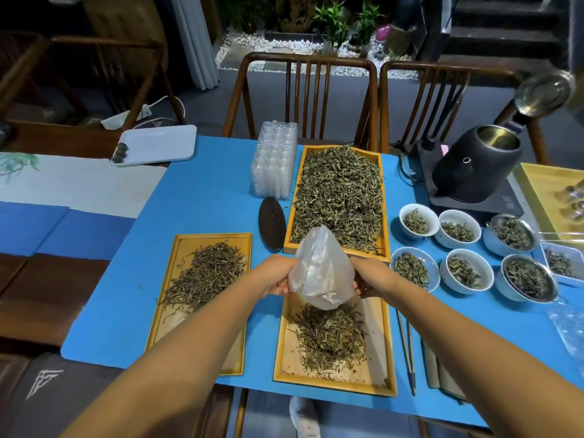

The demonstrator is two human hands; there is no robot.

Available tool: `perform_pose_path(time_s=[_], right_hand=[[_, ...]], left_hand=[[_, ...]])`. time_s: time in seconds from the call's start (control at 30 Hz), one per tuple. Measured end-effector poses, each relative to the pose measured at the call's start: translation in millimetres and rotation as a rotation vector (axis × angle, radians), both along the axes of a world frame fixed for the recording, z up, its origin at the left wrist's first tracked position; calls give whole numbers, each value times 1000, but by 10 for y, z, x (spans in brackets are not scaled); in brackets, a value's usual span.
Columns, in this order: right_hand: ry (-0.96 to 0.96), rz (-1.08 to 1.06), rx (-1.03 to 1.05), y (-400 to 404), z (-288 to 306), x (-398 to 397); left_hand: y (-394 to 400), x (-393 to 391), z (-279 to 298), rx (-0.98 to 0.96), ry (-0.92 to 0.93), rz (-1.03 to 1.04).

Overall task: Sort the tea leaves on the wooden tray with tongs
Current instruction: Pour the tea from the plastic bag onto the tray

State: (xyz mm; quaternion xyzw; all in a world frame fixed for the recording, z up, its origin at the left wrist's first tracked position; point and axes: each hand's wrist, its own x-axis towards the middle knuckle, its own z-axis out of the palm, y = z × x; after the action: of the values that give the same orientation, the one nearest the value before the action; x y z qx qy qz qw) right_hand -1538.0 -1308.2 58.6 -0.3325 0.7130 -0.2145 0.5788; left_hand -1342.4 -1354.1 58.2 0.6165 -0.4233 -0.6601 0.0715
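step: emptying plastic bag (320, 270) onto near wooden tray (389, 349) | left hand (275, 279), right hand (373, 278): fingers pinching bag sides | tea leaves (331, 336) lying mid-tray | tongs (407, 349) lying right of tray | next: releasing bag, taking tongs

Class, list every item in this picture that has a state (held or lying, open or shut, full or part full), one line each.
Plastic bag: held upside down by both hands over near tray.
Left hand: gripping bag.
Right hand: gripping bag.
Tongs: lying unused right of near tray.
Kettle: lid open.
Far tray: full of leaves.
Near tray: partly covered.
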Motion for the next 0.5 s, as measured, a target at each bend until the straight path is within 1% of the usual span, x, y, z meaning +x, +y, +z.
perform_pose_path(time_s=[0.3,0.5], right_hand=[[-37,32,-105,-462,153,147],[-87,74,-167,-833,228,236]], left_hand=[[-484,159,112,-116,-215,-50],[-808,303,159,-207,-204,36]])
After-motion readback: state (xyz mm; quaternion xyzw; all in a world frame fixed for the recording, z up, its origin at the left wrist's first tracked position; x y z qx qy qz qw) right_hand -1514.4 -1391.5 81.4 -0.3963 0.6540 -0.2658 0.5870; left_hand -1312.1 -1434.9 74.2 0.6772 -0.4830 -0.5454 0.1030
